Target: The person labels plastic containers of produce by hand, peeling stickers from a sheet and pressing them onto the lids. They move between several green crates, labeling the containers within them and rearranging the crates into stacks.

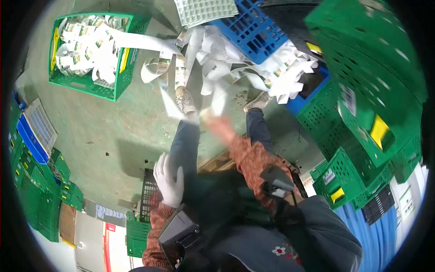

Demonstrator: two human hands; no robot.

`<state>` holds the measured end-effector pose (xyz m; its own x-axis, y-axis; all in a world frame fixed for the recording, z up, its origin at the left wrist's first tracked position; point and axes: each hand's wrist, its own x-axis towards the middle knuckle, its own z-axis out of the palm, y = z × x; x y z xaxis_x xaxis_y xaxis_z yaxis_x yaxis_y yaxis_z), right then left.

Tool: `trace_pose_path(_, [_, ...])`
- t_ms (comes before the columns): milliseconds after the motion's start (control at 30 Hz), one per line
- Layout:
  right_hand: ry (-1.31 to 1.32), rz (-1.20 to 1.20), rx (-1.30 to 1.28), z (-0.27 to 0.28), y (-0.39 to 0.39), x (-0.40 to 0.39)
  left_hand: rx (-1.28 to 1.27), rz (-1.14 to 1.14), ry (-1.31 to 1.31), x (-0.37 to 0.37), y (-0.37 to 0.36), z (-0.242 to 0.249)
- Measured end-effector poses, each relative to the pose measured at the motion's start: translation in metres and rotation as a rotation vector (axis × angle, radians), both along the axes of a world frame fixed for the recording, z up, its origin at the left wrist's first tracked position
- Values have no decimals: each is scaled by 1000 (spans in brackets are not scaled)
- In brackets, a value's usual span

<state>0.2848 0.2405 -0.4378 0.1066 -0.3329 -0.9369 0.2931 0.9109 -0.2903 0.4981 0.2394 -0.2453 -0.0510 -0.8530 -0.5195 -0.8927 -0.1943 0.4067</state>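
My left hand (168, 181), in a white glove, is held over my left thigh with its fingers stretched out and nothing in it. Farther forward, between my legs, my right hand (218, 126) is smeared by motion. A blurred white label strip (219, 100) runs to its fingers and seems gripped there, though the fingertips are not clear. Another length of strip (171, 105) hangs near my left shoe. Beyond the hand lies a heap of white label strips (217, 59), some showing printed labels. One long strip (145, 41) stretches from the heap toward a green crate (81, 85).
The green crate at the left holds tangled label strips. A blue crate (256, 34) lies in the heap, with grey egg trays (204, 10) behind it. Large green crates (362, 59) rise close on my right. More green crates (36, 199) stand at far left.
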Motion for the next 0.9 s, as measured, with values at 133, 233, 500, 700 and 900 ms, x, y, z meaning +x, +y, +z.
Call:
trace_pose_path(133, [-287, 108, -22, 191, -27, 10, -53, -308, 205, -32, -87, 62])
trace_pose_path(233, [-415, -275, -151, 245, -11, 27, 108, -433, 247, -20, -80, 106])
trace_pose_path(500, [-267, -675, 8, 267, -51, 4, 276, -647, 433, 60, -42, 231])
trace_pose_path(700, [114, -699, -553, 291, -75, -54, 566, -965, -572, 246, -36, 285])
trace_pose_path(900, [-3, -901, -513, 368, -54, -83, 499, -217, -462, 573, -10, 258])
